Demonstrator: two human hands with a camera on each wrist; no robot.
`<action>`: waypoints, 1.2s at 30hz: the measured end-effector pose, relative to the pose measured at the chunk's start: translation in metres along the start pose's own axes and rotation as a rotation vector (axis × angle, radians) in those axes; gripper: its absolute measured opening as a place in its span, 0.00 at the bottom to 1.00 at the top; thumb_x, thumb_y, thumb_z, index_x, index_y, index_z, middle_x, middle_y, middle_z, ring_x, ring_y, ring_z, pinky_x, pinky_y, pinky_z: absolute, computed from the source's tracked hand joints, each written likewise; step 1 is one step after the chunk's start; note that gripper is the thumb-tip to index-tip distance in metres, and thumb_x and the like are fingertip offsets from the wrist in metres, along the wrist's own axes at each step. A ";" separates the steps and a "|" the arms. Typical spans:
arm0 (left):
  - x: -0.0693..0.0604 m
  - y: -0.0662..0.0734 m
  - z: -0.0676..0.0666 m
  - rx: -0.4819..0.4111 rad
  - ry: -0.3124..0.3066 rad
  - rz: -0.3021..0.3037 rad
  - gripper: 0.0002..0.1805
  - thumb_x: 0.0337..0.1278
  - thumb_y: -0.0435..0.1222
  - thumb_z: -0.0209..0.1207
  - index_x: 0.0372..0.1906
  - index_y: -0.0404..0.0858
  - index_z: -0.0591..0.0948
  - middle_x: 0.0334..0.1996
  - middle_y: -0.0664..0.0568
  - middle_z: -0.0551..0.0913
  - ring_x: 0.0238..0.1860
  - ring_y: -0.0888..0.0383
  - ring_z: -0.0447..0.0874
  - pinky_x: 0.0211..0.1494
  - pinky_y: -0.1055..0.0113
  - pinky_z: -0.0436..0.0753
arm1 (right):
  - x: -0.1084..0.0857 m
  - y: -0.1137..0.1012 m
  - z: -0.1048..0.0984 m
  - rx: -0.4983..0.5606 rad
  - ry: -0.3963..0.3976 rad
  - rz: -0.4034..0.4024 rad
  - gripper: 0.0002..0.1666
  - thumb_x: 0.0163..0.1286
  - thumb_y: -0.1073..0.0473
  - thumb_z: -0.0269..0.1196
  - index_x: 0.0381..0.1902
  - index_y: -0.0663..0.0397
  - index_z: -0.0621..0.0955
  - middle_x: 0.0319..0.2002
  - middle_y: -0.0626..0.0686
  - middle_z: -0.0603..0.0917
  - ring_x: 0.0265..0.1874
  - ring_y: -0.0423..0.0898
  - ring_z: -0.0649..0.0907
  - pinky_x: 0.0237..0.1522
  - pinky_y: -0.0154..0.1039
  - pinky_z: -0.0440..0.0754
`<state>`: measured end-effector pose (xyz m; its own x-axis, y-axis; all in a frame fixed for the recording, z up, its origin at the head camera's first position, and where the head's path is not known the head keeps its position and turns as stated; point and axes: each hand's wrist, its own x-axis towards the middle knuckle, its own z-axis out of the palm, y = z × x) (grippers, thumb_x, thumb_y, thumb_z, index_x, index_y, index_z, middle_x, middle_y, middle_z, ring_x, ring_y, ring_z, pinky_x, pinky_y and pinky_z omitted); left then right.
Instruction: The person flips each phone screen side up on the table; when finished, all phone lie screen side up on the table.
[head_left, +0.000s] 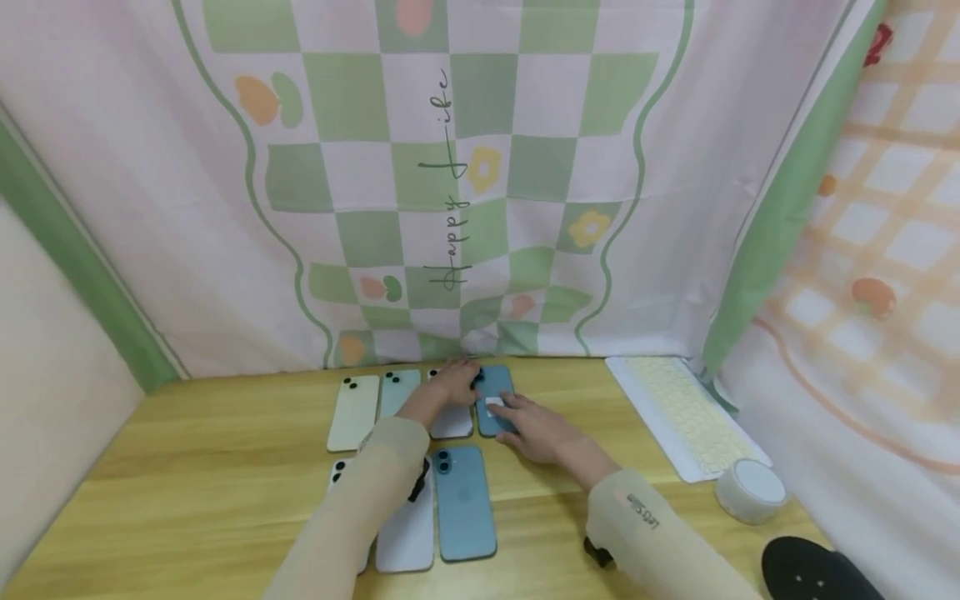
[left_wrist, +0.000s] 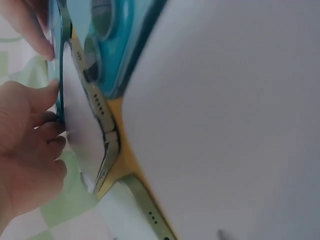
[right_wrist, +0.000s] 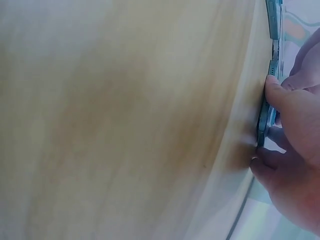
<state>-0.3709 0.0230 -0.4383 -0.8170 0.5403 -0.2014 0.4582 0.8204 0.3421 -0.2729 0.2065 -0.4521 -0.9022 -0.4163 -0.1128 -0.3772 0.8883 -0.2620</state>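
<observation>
Item: blue smartphone (head_left: 495, 386), back upward at the right end of the far row on the wooden surface (head_left: 225, 467). It bears a small white label (head_left: 492, 402).

Hands: the right hand (head_left: 540, 431) lies over its right side, fingers spread rather than clenched, with tips at the label. The left hand (head_left: 453, 383) reaches over the white smartphone (head_left: 452, 423), its fingers bent at the upper left edge of the blue one; whether they grip it cannot be determined.

Handling, as judged: rigid, light to moderate in weight, with a smooth back likely to slide under sideways pressure. Glass and lenses would be the fragile parts; the label is probably thin and easily creased. Best hold is thumb against fingers across the two long edges, below the camera end and off the label. The neighbouring white phone sits close, so the left edge offers little finger room.
</observation>
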 end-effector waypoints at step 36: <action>0.001 -0.003 0.012 -0.799 0.209 -0.042 0.47 0.57 0.21 0.63 0.82 0.36 0.58 0.80 0.40 0.65 0.72 0.40 0.76 0.71 0.51 0.82 | -0.005 0.015 0.002 0.199 0.110 -0.066 0.41 0.79 0.54 0.60 0.82 0.59 0.58 0.80 0.65 0.63 0.79 0.64 0.67 0.80 0.60 0.66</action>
<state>-0.3690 0.0233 -0.4508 -0.9124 0.4013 -0.0807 0.1033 0.4166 0.9032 -0.2738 0.2219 -0.4571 -0.8986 -0.4385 0.0134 -0.3969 0.7996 -0.4507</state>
